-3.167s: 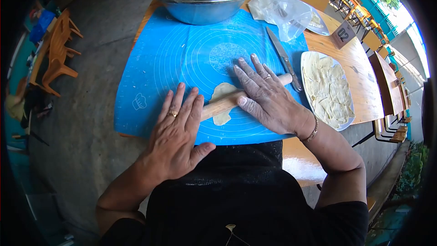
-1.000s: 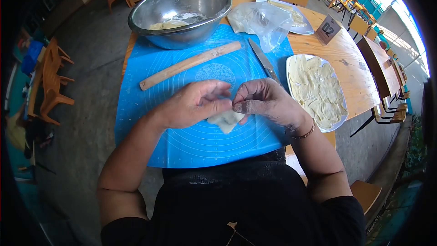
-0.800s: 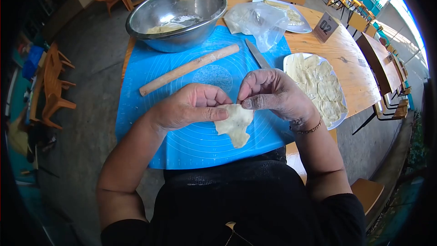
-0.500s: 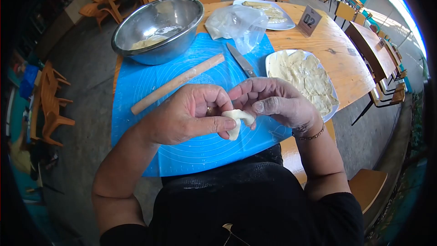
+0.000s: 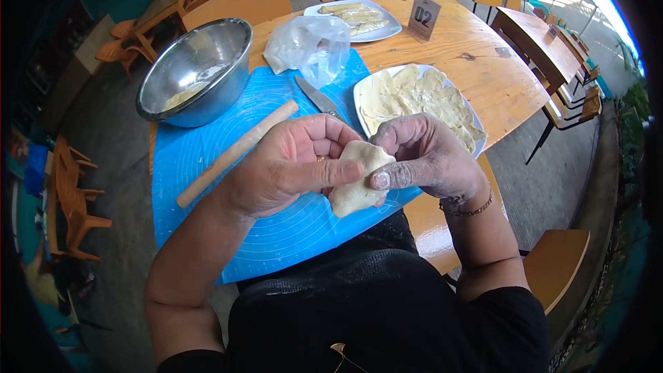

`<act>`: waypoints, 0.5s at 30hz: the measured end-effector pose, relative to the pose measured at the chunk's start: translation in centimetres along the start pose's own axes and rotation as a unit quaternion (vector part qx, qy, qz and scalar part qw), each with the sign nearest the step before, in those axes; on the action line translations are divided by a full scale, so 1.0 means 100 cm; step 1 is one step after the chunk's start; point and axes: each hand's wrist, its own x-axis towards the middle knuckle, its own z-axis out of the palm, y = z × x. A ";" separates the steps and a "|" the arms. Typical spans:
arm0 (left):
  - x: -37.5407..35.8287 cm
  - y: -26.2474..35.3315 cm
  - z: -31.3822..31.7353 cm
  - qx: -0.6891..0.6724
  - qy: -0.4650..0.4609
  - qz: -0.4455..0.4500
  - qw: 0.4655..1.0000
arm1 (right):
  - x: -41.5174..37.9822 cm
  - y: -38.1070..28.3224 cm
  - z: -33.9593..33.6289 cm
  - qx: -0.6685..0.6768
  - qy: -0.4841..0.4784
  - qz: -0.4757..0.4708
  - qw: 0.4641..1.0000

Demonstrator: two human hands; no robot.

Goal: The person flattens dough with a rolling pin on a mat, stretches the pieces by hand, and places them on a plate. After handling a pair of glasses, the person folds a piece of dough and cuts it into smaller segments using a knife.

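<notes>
Above the blue pastry mat (image 5: 276, 243), your left hand (image 5: 290, 164) and right hand (image 5: 429, 157) pinch flattened dough (image 5: 351, 197) — likely soft, easily torn, best held by its edges.

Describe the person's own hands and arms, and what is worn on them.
Both hands are bare, without gloves. The left hand shows a glint of what looks like a gold ring. The right hand is dusted with pale powder, and a thin chain bracelet circles its wrist. The black sleeves are short, leaving the forearms uncovered.
</notes>
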 end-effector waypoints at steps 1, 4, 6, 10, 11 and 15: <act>0.002 -0.002 0.002 0.037 -0.004 0.018 0.999 | -0.004 -0.002 -0.003 0.027 0.013 0.011 0.999; 0.005 -0.007 -0.004 0.050 0.010 -0.026 0.998 | -0.016 -0.012 -0.018 -0.006 0.088 -0.055 0.995; 0.007 -0.015 -0.004 0.085 0.036 -0.032 0.995 | -0.031 -0.033 -0.033 -0.056 0.143 -0.068 0.986; 0.008 -0.039 -0.020 0.329 0.139 0.031 0.934 | -0.058 -0.073 -0.076 -0.266 0.267 -0.091 0.922; 0.009 -0.042 -0.023 0.417 0.157 0.070 0.892 | -0.064 -0.079 -0.085 -0.300 0.290 -0.092 0.904; 0.008 -0.064 -0.037 0.544 0.172 0.155 0.807 | -0.070 -0.087 -0.104 -0.396 0.319 -0.058 0.859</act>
